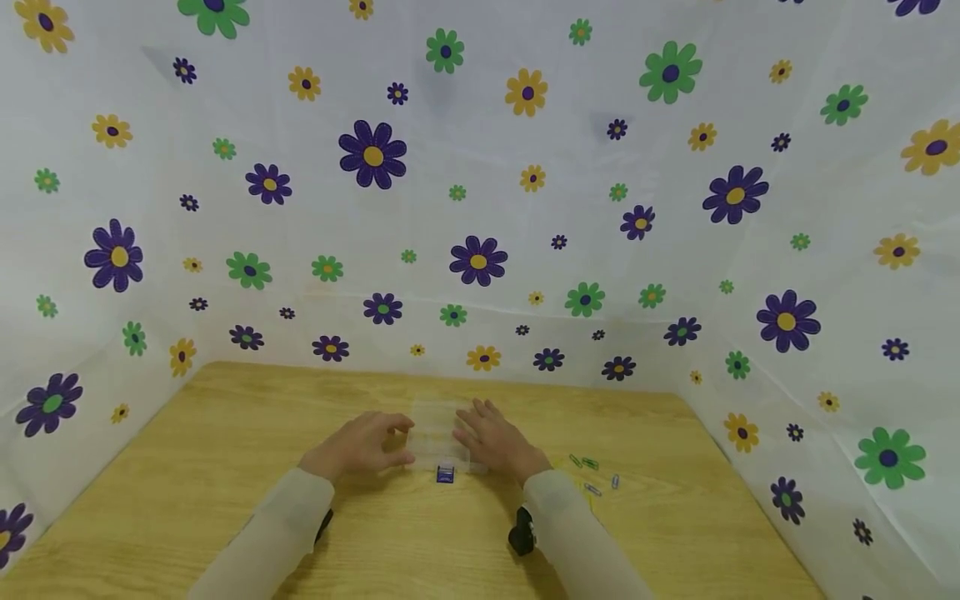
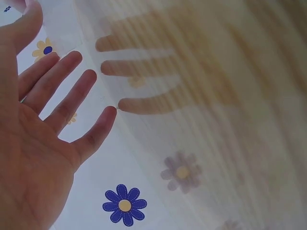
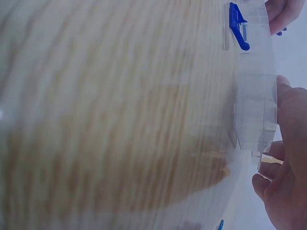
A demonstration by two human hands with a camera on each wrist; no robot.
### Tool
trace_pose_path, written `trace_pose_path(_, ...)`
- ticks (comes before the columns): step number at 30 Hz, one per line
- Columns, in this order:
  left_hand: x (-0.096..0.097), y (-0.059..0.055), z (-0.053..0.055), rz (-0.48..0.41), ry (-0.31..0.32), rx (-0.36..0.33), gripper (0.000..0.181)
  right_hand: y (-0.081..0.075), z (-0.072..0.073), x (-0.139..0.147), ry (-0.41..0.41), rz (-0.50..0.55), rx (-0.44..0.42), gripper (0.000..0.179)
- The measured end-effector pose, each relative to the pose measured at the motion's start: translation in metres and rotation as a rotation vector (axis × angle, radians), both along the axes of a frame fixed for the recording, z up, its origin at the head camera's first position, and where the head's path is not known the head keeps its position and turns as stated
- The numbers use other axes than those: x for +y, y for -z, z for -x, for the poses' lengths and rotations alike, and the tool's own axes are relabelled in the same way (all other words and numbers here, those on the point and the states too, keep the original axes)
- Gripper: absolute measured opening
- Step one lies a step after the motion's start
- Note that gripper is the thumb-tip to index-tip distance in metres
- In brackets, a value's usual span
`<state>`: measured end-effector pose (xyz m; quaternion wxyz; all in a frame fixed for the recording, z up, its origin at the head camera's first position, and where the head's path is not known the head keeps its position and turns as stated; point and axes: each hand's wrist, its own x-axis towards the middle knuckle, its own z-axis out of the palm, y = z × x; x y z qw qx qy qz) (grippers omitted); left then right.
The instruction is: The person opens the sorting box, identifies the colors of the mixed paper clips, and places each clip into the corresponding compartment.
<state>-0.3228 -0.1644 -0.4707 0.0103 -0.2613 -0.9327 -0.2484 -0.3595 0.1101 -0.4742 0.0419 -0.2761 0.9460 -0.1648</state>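
A clear plastic box (image 1: 433, 429) lies on the table between the two hands, a blue latch (image 1: 446, 474) on its near side. My left hand (image 1: 363, 442) is at the box's left side, fingers loosely bent and parted from the thumb; whether it touches the box cannot be told. In the left wrist view the left hand (image 2: 53, 120) has spread fingers and an empty palm. My right hand (image 1: 495, 439) rests along the box's right side with fingers extended. The right wrist view shows the box (image 3: 256, 110) edge-on, with the right hand (image 3: 290, 191) against it.
Several paper clips lie right of the right hand, among them a green clip (image 1: 590, 463) and a bluish clip (image 1: 615, 482). The glossy wooden table (image 1: 420, 542) is enclosed by white flowered sheeting (image 1: 420, 233) at the back and sides.
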Motion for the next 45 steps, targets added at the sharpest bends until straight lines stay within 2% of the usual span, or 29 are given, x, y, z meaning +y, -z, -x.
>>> trace_pose_path(7, 0.0, -0.004, 0.008, 0.001, 0.017, -0.008, 0.06, -0.005, 0.007, -0.001, 0.007, -0.005, 0.006, 0.057)
trace_pose_path(13, 0.0, -0.006, 0.009, -0.006, 0.019, -0.039, 0.062, -0.003, 0.008, 0.0, 0.014, 0.002, -0.002, 0.057)
trace_pose_path(23, 0.002, -0.006, 0.002, -0.013, -0.059, -0.089, 0.06, -0.001, 0.005, 0.001, 0.012, 0.026, -0.022, 0.056)
trace_pose_path(30, 0.005, -0.005, 0.006, -0.007, -0.017, -0.052, 0.06, -0.001, 0.006, 0.004, -0.016, 0.024, 0.003, 0.054)
trace_pose_path(37, 0.005, -0.005, 0.007, -0.025, -0.017, -0.066, 0.06, -0.003, 0.004, 0.005, -0.043, 0.057, 0.0, 0.052)
trace_pose_path(41, 0.002, 0.0, 0.005, -0.031, -0.001, -0.068, 0.06, 0.0, 0.002, 0.004, -0.064, 0.049, -0.004, 0.051)
trace_pose_path(45, 0.0, 0.005, 0.005, -0.044, 0.023, -0.063, 0.061, 0.004, 0.002, 0.003, -0.103, 0.004, 0.053, 0.046)
